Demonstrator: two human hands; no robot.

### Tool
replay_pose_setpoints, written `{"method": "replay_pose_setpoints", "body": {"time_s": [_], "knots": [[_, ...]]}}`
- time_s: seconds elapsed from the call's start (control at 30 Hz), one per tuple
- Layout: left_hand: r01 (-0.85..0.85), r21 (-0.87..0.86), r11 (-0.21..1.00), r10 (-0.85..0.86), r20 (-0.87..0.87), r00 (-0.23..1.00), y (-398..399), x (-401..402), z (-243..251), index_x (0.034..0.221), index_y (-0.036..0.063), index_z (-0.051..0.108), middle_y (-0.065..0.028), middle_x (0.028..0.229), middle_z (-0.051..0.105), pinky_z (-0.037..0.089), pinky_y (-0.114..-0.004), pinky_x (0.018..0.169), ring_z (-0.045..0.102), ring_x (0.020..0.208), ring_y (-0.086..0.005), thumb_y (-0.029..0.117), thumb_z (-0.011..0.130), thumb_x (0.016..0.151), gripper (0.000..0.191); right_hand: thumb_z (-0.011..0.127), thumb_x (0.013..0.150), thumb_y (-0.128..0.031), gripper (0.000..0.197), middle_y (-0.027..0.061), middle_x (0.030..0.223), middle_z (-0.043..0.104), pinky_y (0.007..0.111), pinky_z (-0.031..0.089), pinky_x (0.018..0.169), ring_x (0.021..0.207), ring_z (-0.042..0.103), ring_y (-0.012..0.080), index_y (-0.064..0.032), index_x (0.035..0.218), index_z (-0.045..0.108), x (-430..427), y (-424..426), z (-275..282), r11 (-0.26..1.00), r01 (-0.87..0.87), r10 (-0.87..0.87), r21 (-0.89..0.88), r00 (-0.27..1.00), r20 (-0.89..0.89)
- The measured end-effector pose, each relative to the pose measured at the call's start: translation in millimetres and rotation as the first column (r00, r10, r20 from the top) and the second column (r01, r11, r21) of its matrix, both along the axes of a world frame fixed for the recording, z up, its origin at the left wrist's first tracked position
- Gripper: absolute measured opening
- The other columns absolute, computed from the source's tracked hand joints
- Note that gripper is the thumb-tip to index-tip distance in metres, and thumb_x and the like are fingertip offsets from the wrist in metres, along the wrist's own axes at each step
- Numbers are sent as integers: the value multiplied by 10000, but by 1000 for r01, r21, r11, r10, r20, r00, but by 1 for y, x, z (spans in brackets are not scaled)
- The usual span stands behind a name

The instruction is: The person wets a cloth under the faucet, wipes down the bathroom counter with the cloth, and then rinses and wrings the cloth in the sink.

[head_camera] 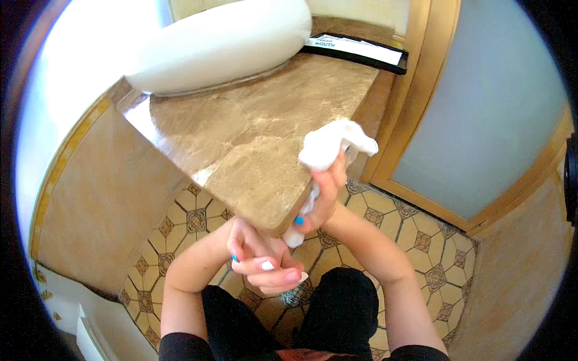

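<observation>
My right hand (327, 192) grips a crumpled white cloth (327, 142). The cloth bunches above the fingers, and a lower part of it hangs by the counter's right edge. That hand is beside the front right edge of a brown marble-look countertop (253, 135). Just below the counter's front corner is my left hand (268, 266), palm turned up and fingers loosely bent, with nothing visible in them. Its wrist passes close under the corner; whether it touches the stone I cannot tell.
A white vessel washbasin (230, 45) stands at the back of the counter. Right of it, a black tray (361, 56) holds white packets bearing writing. A wood-framed frosted glass door (478, 113) is to the right. Patterned tile floor (397, 225) lies below, and tiled walls flank both sides.
</observation>
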State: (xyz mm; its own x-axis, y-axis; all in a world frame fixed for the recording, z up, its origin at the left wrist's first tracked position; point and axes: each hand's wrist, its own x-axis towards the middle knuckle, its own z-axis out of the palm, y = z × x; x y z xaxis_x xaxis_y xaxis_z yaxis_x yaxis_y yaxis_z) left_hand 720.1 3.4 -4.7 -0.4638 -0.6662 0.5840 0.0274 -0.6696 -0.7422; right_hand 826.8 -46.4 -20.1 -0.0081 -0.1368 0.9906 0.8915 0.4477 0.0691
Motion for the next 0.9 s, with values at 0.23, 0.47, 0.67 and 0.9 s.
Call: {"method": "replay_pose_setpoints", "body": {"time_s": [0.23, 0.47, 0.67, 0.9], "knots": [[-20, -183, 983, -24, -236, 971, 31, -32, 11, 1125, 193, 361, -150, 1151, 394, 123, -521, 1022, 309, 1173, -365, 594, 235, 821, 518, 296, 823, -461, 391, 51, 956, 488, 377, 308, 758, 865, 460, 233, -206, 921, 576, -30, -17, 32, 991, 128, -125, -27, 987, 103], [-370, -619, 693, -12, -523, 852, 98, -80, 53, 1085, 36, 354, -223, 1166, 430, 233, -473, 984, 392, 1105, -365, 510, 218, 866, 540, 500, 747, -351, 225, 16, 848, 480, 327, 362, 721, 783, 470, 202, -246, 883, 647, -58, -51, 47, 867, 332, -241, -371, 932, 271], [-400, -806, 436, -469, -583, 664, 103, -106, 67, 1061, 17, 412, -209, 1199, 421, 246, -422, 977, 351, 1154, -340, 305, 367, 883, 341, 671, 658, -192, 215, -61, 793, 506, 248, 380, 656, 770, 499, 120, -209, 872, 656, -108, -50, 82, 641, 633, -480, -435, 772, 416], [-441, -893, -89, -791, -205, 576, 44, -189, 121, 1005, 9, 472, -172, 1197, 439, 279, -377, 962, 376, 1161, -298, 143, 357, 886, 213, 515, 725, -66, 237, 23, 850, 593, 295, 409, 733, 859, 548, 146, -103, 921, 640, -161, 10, 123, 233, 323, -218, -917, 937, 274]]}}
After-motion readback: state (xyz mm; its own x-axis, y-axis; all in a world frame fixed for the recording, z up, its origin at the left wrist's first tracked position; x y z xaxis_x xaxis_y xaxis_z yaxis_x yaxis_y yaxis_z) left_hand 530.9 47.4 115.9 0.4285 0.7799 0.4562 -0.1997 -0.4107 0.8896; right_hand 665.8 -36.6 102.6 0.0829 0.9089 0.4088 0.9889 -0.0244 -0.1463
